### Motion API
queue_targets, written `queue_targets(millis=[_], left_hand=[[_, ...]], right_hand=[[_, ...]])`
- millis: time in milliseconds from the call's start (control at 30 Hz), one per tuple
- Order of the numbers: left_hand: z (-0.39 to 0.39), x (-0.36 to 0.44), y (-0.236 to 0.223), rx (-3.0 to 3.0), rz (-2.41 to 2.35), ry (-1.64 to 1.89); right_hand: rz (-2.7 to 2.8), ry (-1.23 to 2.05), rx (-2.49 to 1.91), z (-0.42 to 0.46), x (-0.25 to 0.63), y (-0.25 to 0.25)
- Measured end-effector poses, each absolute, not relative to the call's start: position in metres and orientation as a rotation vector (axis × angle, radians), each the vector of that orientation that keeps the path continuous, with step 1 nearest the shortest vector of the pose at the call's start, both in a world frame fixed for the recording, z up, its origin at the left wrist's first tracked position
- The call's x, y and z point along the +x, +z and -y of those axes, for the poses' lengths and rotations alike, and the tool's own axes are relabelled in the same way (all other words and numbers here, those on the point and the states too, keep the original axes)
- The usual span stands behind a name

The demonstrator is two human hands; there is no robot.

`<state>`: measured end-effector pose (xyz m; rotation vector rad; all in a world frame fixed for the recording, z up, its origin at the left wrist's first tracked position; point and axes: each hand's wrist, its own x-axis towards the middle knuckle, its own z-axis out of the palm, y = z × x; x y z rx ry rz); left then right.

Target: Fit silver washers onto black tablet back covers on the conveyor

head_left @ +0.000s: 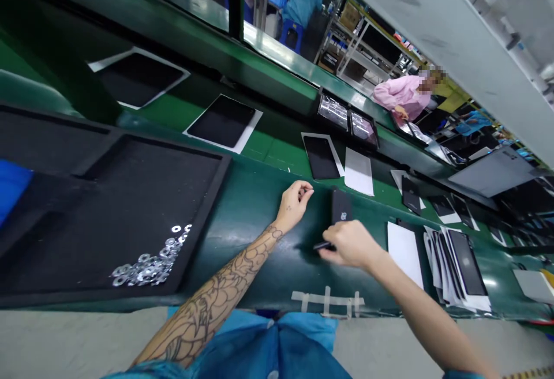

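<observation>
Two bare hands, both yours, are positioned above the green workbench [236, 209]. Your left hand [292, 209], at the end of the tattooed forearm, has thumb and fingers pressed together at the tips; you cannot tell from this view whether a small part sits between them. Your right hand [351, 243] is closed around a dark slender object [322, 246], whose end projects from the grip toward your left side.

A dark rectangular item [341, 203] with a pale mark lies on the workbench just beyond your right hand, which overlaps its near end in view; contact between them cannot be determined. Pale tape strips [328, 299] are fixed along the near edge of the bench, in front of you.

On your left is a black tray [206, 213] with raised rims. Silvery rings [151, 266] are heaped in its near right corner. To the right of your right hand lies a white sheet [404, 252], and beyond it a leaning stack [456, 269] of dark panels and white sheets.

Beyond the workbench, a lower green surface [274, 137] carries a dark panel [223, 119] on white backing and a smaller dark panel [321, 158] nearer your hands. A co-worker in pink [402, 96] is across the line.
</observation>
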<state>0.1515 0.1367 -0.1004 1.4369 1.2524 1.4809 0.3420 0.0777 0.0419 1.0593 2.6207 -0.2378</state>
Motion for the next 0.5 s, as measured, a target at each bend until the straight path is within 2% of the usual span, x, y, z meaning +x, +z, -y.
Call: queue_targets(millis=[67,133,267,367,433,500], left_hand=[[-0.134,0.149,-0.103,1.473,-1.258,1.454],[-0.128,0.147,-0.103,1.520,-1.254,1.422],[-0.121,0.144,-0.099,1.578,-1.346,1.391],[-0.128,0.144,-0.094,1.667,-1.497,1.290],[-0.136,0.145,-0.091,1.697,-1.569,1.165],[-0.145,0.146,-0.087,1.706,-1.614,1.043]], right_hand=[[-2.638,-0.508,0.982,-0.067,0.333,0.023],[-2.676,-0.946,1.104,-0.073,0.338,0.018],[-2.369,-2.087,1.795,-0.124,0.376,0.017],[-2.028,-2.889,2.020,-0.164,0.411,-0.005],[-1.921,-3.277,2.022,-0.179,0.431,-0.029],[-1.860,-3.527,2.004,-0.185,0.444,-0.053]])
